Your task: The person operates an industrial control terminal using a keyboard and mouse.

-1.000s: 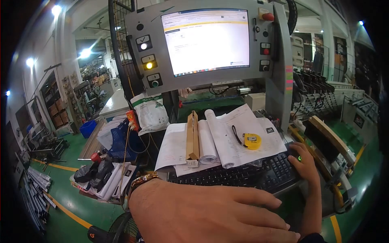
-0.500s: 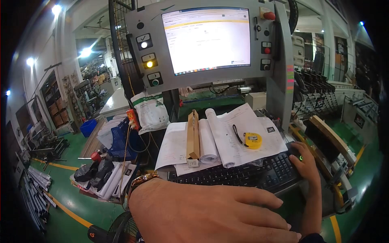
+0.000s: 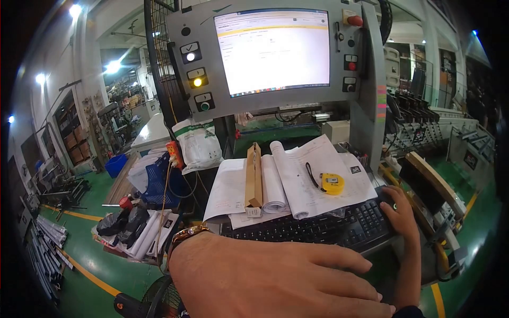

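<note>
My left hand (image 3: 286, 275) is large in the foreground, back up, a watch (image 3: 188, 233) at its wrist. Its fingers stretch to the right, apart and holding nothing, in front of a black keyboard (image 3: 302, 229). Beyond the keyboard's right end, my right hand (image 3: 400, 212) rests curled over a dark computer mouse (image 3: 394, 205), mostly hidden, with a small lit spot showing. Partly rolled paper drawings (image 3: 339, 153) lie behind the keyboard. On them are a yellow tape measure (image 3: 332, 184) and a long narrow cardboard box (image 3: 254, 177). Above stands a lit screen (image 3: 273, 53).
The screen's grey panel carries buttons and a red knob (image 3: 354, 20). A white bag (image 3: 199, 146) hangs at its left. Lower left are a blue crate (image 3: 156, 183) and black plastic bags (image 3: 132, 225). A wood-edged frame (image 3: 435, 180) stands at the right.
The view shifts very slightly. Both hands stay in place, and the screen page looks almost the same, with a little more text at its top left.
</note>
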A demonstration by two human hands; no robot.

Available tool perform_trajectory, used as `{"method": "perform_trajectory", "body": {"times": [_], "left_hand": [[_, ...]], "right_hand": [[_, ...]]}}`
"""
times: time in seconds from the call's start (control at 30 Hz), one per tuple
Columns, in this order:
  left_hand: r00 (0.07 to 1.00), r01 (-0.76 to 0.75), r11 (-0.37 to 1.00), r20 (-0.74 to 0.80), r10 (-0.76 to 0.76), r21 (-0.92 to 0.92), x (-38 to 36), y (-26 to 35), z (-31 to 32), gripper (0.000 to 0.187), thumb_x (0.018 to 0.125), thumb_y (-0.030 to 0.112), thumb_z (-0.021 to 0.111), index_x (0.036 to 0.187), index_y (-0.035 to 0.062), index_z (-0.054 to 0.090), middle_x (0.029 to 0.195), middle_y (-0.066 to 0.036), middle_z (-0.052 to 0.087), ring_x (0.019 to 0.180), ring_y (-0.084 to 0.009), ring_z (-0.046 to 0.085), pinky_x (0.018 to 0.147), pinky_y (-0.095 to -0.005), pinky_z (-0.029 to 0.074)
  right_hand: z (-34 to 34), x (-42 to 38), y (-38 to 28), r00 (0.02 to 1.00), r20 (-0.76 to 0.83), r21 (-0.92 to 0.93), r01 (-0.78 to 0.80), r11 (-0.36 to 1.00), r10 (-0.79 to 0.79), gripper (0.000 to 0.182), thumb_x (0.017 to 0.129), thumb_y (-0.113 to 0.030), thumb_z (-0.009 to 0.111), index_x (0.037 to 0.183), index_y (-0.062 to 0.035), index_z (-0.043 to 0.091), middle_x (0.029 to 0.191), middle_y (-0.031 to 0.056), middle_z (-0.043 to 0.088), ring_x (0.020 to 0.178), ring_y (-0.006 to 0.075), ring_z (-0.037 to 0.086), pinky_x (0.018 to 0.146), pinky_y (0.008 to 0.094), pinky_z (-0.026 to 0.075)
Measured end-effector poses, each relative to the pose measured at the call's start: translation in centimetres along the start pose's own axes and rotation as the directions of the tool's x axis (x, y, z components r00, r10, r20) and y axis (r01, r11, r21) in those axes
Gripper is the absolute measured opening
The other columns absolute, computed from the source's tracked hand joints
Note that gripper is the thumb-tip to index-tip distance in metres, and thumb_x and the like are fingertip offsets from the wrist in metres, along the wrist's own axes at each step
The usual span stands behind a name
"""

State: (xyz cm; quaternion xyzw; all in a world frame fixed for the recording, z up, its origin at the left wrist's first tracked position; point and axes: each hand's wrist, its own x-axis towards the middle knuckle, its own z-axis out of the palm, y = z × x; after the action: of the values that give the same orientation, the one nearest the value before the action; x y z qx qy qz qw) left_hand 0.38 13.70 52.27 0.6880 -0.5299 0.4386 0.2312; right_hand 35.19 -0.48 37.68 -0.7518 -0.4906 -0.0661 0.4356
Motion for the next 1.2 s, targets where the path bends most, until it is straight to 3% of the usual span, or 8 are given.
{"method": "perform_trajectory", "body": {"times": [0.53, 0.63, 0.93, 1.03, 1.2], "left_hand": [[0.999, 0.015, 1.0, 0.03, -0.015, 0.001, -0.1, 0.1, -0.1, 0.07, 0.109, 0.059, 0.054, 0.138, 0.0006, 0.079, 0.128, -0.024, 0.079, 0.103, -0.0389, 0.076, 0.098, -0.0529, 0.055], [0.999, 0.018, 1.0, 0.03, -0.018, 0.0, -0.1, 0.1, -0.1, 0.071, 0.108, 0.06, 0.055, 0.137, 0.0007, 0.079, 0.127, -0.023, 0.079, 0.103, -0.0387, 0.076, 0.098, -0.0527, 0.055], [1.0, 0.008, 1.0, 0.009, -0.008, -0.003, -0.2, 0.1, 0.1, 0.071, 0.105, 0.061, 0.058, 0.136, 0.001, 0.08, 0.127, -0.023, 0.079, 0.103, -0.0383, 0.076, 0.099, -0.0521, 0.055], [1.0, 0.017, 1.0, 0.008, -0.017, -0.008, -0.2, 0.2, 0.1, 0.071, 0.105, 0.061, 0.059, 0.137, 0.0009, 0.08, 0.127, -0.023, 0.079, 0.103, -0.0383, 0.076, 0.099, -0.0521, 0.055], [1.0, 0.021, 1.0, 0.019, -0.021, -0.011, -0.2, 0.2, 0.0, 0.07, 0.104, 0.059, 0.059, 0.138, 0.0007, 0.079, 0.127, -0.023, 0.079, 0.103, -0.0386, 0.076, 0.099, -0.0518, 0.054]], "right_hand": [[-0.1, 0.0, 0.0, 0.999, 0.027, -0.019, 0.032, 0.999, -0.031, 0.052, 0.1, -0.027, 0.074, 0.145, -0.0015, 0.067, 0.153, 0.0204, 0.063, 0.145, 0.0394, 0.06, 0.123, 0.0441, 0.043], [-0.1, 0.1, 0.5, 0.998, 0.022, -0.034, 0.058, 0.998, -0.057, 0.052, 0.099, -0.027, 0.075, 0.146, -0.0036, 0.068, 0.153, 0.0184, 0.064, 0.14, 0.0379, 0.064, 0.115, 0.0443, 0.05], [0.0, 0.1, 1.0, 0.997, 0.016, -0.051, 0.08, 0.995, -0.079, 0.051, 0.1, -0.027, 0.075, 0.146, -0.0046, 0.068, 0.155, 0.0173, 0.063, 0.139, 0.0369, 0.064, 0.111, 0.0432, 0.052], [-0.2, -0.1, -0.5, 1.0, 0.03, 0.006, 0.004, 1.0, -0.004, 0.049, 0.1, -0.022, 0.074, 0.144, -0.0032, 0.068, 0.152, 0.0193, 0.064, 0.144, 0.0386, 0.061, 0.122, 0.0437, 0.044], [-0.2, 0.0, -0.4, 0.999, 0.038, -0.005, 0.009, 1.0, -0.009, 0.049, 0.1, -0.022, 0.074, 0.144, -0.0032, 0.068, 0.152, 0.019, 0.064, 0.143, 0.0384, 0.061, 0.121, 0.0433, 0.045]]}}
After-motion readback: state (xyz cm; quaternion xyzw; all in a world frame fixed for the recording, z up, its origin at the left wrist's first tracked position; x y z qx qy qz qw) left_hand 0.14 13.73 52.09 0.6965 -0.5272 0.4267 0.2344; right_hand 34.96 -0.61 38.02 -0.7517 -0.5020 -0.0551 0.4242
